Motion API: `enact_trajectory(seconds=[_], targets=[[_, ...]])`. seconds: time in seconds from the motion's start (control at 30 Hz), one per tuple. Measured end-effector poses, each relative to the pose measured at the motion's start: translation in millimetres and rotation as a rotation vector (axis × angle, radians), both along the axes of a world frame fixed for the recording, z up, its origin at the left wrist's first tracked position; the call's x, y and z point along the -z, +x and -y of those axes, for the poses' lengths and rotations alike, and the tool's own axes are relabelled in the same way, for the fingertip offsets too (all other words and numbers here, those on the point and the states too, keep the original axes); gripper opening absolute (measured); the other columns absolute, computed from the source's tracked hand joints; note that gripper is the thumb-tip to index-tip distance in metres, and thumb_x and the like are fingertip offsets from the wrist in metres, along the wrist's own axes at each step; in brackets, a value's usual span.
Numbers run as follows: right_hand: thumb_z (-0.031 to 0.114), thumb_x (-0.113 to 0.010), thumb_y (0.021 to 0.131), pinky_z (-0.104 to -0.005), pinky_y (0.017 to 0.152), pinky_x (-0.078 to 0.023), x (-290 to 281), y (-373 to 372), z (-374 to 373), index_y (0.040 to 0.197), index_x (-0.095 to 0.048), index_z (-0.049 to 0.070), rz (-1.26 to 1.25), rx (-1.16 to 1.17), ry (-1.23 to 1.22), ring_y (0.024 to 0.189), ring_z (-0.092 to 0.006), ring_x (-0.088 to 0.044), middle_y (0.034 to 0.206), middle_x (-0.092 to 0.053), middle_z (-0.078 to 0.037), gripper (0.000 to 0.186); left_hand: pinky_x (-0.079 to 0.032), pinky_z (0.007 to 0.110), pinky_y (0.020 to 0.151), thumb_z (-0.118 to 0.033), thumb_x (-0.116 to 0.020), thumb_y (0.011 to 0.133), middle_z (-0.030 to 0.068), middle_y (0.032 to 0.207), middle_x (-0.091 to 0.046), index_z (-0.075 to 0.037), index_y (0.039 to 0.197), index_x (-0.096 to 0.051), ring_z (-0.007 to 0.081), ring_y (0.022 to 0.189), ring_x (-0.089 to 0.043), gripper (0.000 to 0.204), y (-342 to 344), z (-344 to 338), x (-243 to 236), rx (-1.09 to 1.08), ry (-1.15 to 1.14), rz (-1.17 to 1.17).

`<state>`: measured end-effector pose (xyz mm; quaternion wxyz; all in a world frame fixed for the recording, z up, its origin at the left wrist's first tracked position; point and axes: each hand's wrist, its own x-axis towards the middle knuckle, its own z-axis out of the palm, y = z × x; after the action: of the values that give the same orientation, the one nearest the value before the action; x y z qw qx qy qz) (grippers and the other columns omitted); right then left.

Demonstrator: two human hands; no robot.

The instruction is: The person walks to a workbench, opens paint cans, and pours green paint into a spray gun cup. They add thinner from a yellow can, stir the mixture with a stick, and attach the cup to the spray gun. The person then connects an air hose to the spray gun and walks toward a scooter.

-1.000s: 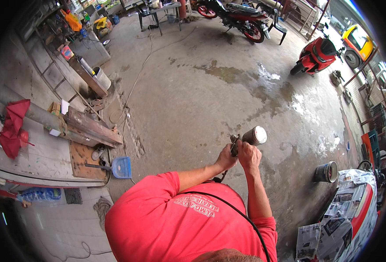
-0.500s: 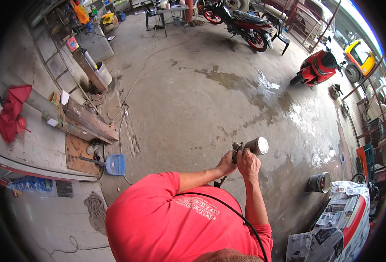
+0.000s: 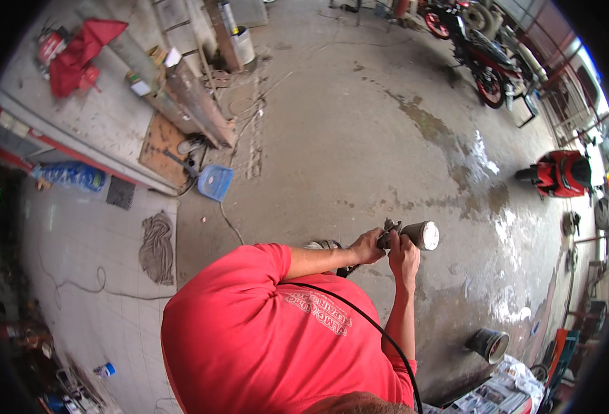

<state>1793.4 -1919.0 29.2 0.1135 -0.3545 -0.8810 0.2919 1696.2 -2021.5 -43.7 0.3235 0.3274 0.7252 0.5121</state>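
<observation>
A spray gun [image 3: 391,234] with a round, pale-ended cup [image 3: 422,235] is held out in front of me, above the concrete floor. The cup lies on its side, pointing right. My left hand [image 3: 368,246] is closed round the gun's dark body; its fingers are partly hidden. Just right of it, my right hand [image 3: 404,255] grips the gun where the body meets the cup. A black hose [image 3: 360,319] runs over my red-shirted back; where it joins the gun is hidden. Part of a shoe [image 3: 322,245] shows beside my left forearm.
A blue dustpan [image 3: 215,182] lies at the left, near steel beams [image 3: 197,103]. At lower right are a bucket [image 3: 489,343] and a paper-covered red part [image 3: 501,392]. A red scooter [image 3: 561,172] and a motorcycle [image 3: 487,65] stand farther right. Wet patches [image 3: 480,152] mark the floor.
My view has turned to the left, so the motorcycles have shifted right and down, and the paper-covered part has mostly slid out below. Both hands keep their hold on the spray gun.
</observation>
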Motion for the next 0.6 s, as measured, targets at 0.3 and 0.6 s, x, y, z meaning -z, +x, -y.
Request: enact_trajectory(seconds=[0.3,0.6], targets=[[0.040,-0.069,0.096,-0.0373,0.058,-0.056,152.6,106.3,66.9,0.088,-0.070,-0.001,0.224,-0.228,-0.427,0.063,-0.0261,-0.074,0.074,-0.075,-0.016,0.041,-0.053,0.044,0.078,-0.028,-0.073,0.084,0.0156,0.092,-0.069,-0.004,0.106,-0.059,0.0295,0.086,-0.067,0.036,-65.5,116.3,27.9,-0.479,-0.107,0.121],[0.041,-0.068,0.093,-0.0431,0.069,-0.057,228.1,195.1,117.3,0.096,-0.073,-0.002,0.739,0.124,-0.622,0.081,-0.0323,-0.075,0.084,-0.076,-0.019,0.044,-0.052,0.047,0.071,-0.040,-0.069,0.097,0.0182,0.084,-0.067,-0.001,0.103,-0.055,0.0362,0.079,-0.067,0.041,-168.9,197.3,27.0,-0.802,-0.099,-0.013]])
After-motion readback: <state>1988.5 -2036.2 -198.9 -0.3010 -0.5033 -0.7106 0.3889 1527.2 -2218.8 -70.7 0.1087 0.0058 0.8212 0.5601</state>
